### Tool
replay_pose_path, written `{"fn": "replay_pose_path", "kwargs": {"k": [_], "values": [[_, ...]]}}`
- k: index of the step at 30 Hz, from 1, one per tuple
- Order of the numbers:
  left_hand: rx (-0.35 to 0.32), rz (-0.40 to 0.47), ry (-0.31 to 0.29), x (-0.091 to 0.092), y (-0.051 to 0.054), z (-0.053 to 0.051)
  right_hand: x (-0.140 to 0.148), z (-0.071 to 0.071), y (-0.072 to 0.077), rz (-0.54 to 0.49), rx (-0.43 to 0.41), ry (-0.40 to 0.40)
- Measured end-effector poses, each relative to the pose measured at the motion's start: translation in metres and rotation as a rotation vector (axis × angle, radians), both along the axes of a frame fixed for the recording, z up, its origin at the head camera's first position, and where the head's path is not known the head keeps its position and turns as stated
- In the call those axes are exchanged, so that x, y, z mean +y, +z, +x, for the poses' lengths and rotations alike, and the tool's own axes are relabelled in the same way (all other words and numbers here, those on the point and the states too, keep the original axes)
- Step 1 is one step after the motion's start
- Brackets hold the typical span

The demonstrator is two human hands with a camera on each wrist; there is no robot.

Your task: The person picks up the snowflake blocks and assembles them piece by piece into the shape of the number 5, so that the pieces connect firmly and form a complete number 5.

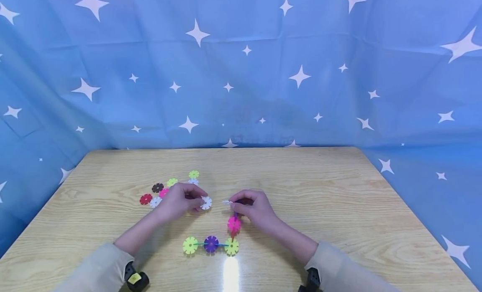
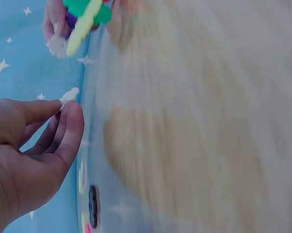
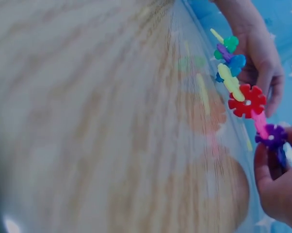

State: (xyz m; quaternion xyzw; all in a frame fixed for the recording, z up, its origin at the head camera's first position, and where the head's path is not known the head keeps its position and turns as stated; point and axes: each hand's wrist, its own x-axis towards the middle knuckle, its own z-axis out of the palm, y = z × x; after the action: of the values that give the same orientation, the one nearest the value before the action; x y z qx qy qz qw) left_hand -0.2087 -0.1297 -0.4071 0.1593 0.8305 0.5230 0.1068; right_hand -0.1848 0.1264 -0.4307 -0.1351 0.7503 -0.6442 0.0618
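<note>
In the head view my left hand (image 1: 180, 203) pinches a white notched plastic disc (image 1: 206, 203) between thumb and fingertips. The left wrist view shows that white disc (image 2: 69, 96) edge-on. Facing it across a small gap, my right hand (image 1: 257, 208) grips the upper end of an L-shaped chain of interlocking discs. A white disc (image 1: 226, 202) sits at that end, seen edge-on. Down the chain come a purple disc (image 3: 272, 137), a pink disc (image 1: 234, 224), a red disc (image 3: 248, 101) and a yellow-green corner disc (image 1: 231, 246). Fingers partly hide the gripped end.
Several loose discs lie beyond and left of my left hand, among them a black disc (image 1: 157, 187), a red disc (image 1: 146, 199), a white disc (image 1: 155, 202) and a yellow-green disc (image 1: 193, 174). A blue starred curtain (image 1: 241, 95) hangs behind the wooden table (image 1: 320, 179).
</note>
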Motion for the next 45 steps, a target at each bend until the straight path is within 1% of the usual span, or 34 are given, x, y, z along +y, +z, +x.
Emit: {"fn": "replay_pose_path", "kwargs": {"k": [3,7,9,12,17,22,26,30,37,45], "values": [[-0.019,0.034,-0.024,0.007,0.001,0.003,0.0,0.001,0.0,-0.011,-0.002,0.003],[-0.042,0.109,-0.059,0.014,0.001,0.006,0.0,0.002,0.0,-0.015,-0.004,0.002],[-0.055,0.143,-0.065,0.016,0.001,0.007,0.0,0.003,0.0,-0.007,-0.006,-0.002],[-0.073,0.182,-0.07,0.017,0.0,0.009,0.001,0.003,-0.001,0.012,-0.008,-0.006],[-0.11,0.216,-0.083,0.016,-0.001,0.01,0.001,0.003,-0.001,0.039,-0.003,0.007],[-0.114,0.209,-0.096,0.015,-0.002,0.011,0.001,0.003,0.0,0.075,0.018,0.037],[-0.113,0.2,-0.091,0.015,-0.003,0.01,0.001,0.003,0.002,0.065,0.024,0.062],[-0.118,0.203,-0.094,0.014,-0.002,0.009,0.003,0.002,0.006,0.077,0.036,0.08],[-0.132,0.21,-0.103,0.015,0.0,0.009,0.007,-0.001,0.01,0.141,0.064,0.09],[-0.144,0.221,-0.107,0.02,0.003,0.01,0.011,-0.001,0.011,0.158,0.073,0.076]]}}
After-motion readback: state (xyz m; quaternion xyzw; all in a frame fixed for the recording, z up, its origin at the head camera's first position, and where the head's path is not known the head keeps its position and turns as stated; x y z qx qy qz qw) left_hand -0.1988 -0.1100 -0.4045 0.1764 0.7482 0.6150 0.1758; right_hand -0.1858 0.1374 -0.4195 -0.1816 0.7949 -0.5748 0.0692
